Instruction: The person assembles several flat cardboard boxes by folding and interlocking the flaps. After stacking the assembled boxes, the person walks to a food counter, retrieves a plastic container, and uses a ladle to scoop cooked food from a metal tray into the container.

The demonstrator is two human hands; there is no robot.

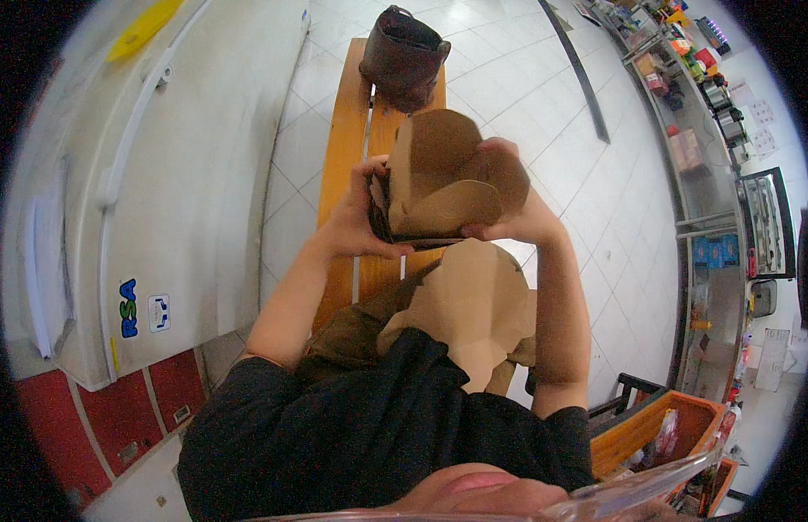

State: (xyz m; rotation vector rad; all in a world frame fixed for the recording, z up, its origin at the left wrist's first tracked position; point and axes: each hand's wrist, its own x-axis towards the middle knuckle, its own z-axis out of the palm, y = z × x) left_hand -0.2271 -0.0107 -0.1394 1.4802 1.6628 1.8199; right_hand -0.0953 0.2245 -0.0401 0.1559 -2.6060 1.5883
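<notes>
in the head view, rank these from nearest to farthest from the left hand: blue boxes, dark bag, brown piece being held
1. Brown piece: touching the left hand, on its right.
2. Dark bag: ahead, on the wooden bench.
3. Blue boxes: far over at the right, well past the bench.

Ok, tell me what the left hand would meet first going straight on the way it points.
The left hand would first push into the brown flapped piece it holds; beyond that, perhaps the dark open-topped bag, though depth is unclear in this view.
</notes>
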